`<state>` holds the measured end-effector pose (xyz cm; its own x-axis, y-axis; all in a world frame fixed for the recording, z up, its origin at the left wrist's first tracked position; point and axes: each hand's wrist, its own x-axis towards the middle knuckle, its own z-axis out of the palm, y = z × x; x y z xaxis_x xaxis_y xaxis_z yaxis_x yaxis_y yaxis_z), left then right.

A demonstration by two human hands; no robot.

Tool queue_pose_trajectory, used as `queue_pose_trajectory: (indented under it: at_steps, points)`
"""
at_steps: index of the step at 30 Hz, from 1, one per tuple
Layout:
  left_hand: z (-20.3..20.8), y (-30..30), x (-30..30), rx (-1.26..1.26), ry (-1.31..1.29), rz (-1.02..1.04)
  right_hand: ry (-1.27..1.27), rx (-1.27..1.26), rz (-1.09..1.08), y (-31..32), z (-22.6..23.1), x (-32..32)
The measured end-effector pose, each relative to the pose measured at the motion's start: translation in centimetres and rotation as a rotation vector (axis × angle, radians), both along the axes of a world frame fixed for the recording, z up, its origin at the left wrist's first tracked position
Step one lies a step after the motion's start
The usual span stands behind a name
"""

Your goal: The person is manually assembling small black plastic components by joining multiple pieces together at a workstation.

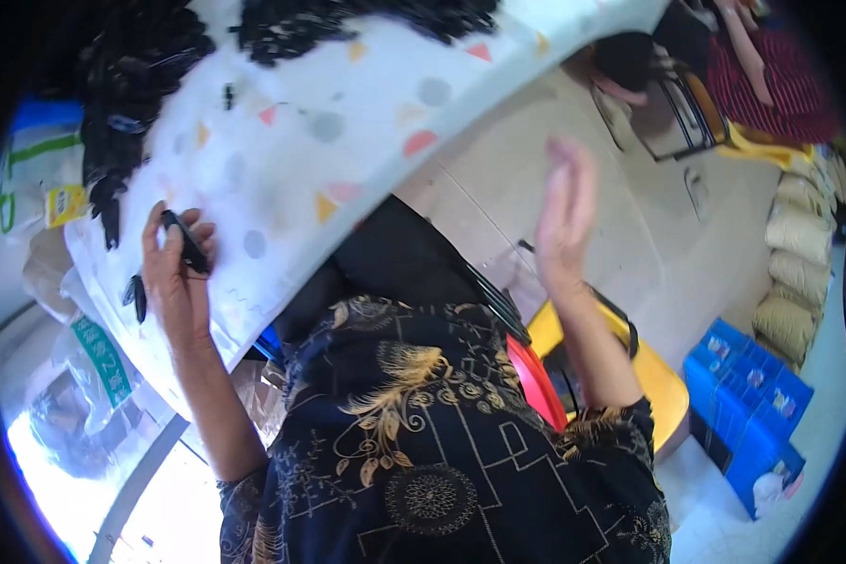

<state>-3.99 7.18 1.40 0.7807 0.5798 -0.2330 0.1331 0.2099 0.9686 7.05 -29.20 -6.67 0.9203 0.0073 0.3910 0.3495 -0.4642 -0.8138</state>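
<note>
My left hand [174, 277] is over the left part of a table with a white patterned cloth [282, 179]. Its thumb and fingers grip a small, long black piece [186, 242], whose exact kind I cannot make out. Close by that wrist, near the cloth's edge, lies another small black piece [139, 299]. Away from the table, on the right, my right hand [569, 221] is raised with its fingers stretched out. It looks slightly blurred and holds nothing that I can see.
Heaps of black pieces [362, 21] cover the table's far side and its left [127, 103]. Plastic bags [75, 376] hang at the left. Right of me are a yellow chair [663, 395], blue boxes [747, 395] and stacked sacks [799, 254]. Another person [771, 80] sits at the far right.
</note>
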Motion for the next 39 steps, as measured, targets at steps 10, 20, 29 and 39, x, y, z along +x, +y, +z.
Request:
queue_pose_trajectory:
  at_steps: [10,20,29,39]
  points:
    - [-1.6,0.6,-1.9,0.229,0.225,-0.052,0.408,-0.973,0.633,-4.3,-4.9,-3.3]
    - [1.3,2.3,-3.1,1.177,0.338,-0.25,-0.162,-0.36,0.553,13.6,7.9,8.1]
    - [1.3,8.3,2.6,1.256,0.345,-0.081,-0.35,-0.78,0.613,23.7,6.9,9.5]
    - [-0.5,12.0,10.0,1.283,0.598,-0.076,-0.36,-0.686,0.717,26.0,5.3,10.2]
